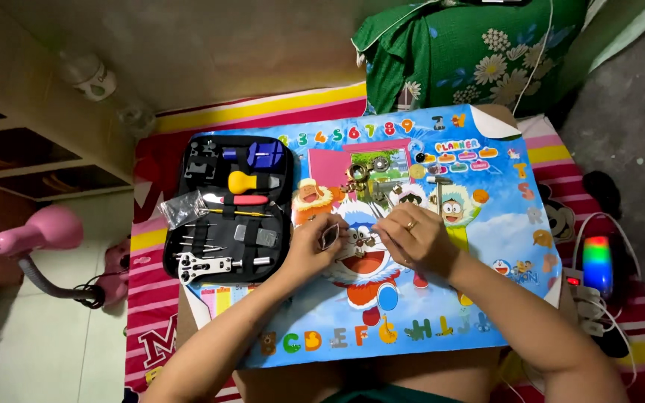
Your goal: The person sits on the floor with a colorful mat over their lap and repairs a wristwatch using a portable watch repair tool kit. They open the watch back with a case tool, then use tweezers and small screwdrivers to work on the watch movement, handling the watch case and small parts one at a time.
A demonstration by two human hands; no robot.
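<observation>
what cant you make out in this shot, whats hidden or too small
Head view:
- Small dark piece in left hand: too small to identify.
- Right hand covers whatever its fingertips touch.
- Metal parts on the cartoon mat: too small to identify.
- Tool case: tools too small to identify.

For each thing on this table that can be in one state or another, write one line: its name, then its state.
Tool case: unzipped, lying open flat, tools strapped inside.
Small plastic bag: lying loose at the case's left edge.
Cartoon poster: spread flat, top right corner curled up.
Left hand: pinching a small dark part.
Right hand: fingers bent down on the poster; whether it grips anything cannot be told.
Power strip: switch lit red.
</observation>
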